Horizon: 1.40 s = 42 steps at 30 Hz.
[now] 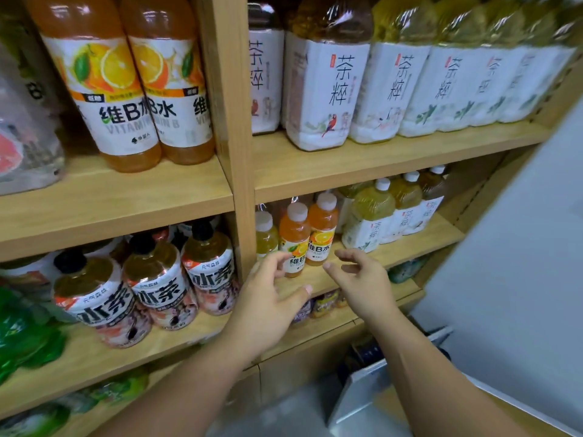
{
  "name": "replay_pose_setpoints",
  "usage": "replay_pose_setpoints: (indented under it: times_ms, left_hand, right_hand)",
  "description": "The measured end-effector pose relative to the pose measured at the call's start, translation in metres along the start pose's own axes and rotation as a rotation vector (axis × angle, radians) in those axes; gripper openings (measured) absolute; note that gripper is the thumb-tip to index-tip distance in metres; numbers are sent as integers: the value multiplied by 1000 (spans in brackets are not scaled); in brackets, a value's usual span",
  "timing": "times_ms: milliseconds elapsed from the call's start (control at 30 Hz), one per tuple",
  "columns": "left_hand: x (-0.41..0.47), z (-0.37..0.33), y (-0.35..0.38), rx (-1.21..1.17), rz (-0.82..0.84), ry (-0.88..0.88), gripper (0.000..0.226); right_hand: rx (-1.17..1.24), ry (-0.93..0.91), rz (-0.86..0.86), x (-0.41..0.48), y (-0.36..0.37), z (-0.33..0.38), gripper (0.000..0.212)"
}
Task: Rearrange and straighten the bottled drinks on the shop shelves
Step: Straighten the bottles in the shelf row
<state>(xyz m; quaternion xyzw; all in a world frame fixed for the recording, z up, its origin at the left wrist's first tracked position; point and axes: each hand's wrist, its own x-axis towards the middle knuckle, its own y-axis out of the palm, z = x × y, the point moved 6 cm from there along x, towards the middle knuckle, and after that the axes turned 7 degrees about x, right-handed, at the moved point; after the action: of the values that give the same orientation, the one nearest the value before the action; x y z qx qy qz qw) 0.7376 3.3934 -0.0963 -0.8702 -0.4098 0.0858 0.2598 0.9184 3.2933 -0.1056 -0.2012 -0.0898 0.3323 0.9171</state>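
Two small orange vitamin-water bottles (307,234) with white caps stand side by side on the lower right wooden shelf (410,244). A yellow bottle (265,234) stands to their left. My left hand (268,298) is open just in front of the nearer orange bottle, fingertips close to its label. My right hand (362,279) hovers open to the right of the orange bottles, holding nothing. Both hands are empty, fingers spread. White-labelled tea bottles (372,216) stand in a row further right on the same shelf.
Large tea bottles (325,83) line the upper right shelf, large orange vitamin-water bottles (126,89) the upper left. Black-capped tea bottles (151,279) fill the lower left shelf. A wooden upright (233,121) divides the bays. A grey panel (520,247) stands at right.
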Motion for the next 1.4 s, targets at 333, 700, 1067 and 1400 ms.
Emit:
replay_pose_setpoints:
  times_ms: [333,700,1067,1400]
  left_hand:
    - [64,-39,17,192,-314,-76,63]
    - [98,-47,35,289,-490,-210,50]
    - [96,-46,49,319,-499,-234,43]
    - [63,-38,58,192,-463,-147,34]
  right_hand:
    - [108,-99,73,94,-8,-8,61]
    - [102,-235,477,145,14,-12,54]
    - [74,-257,465,147,13,-27,74]
    - [-11,-349,484,116,-4,-31,54]
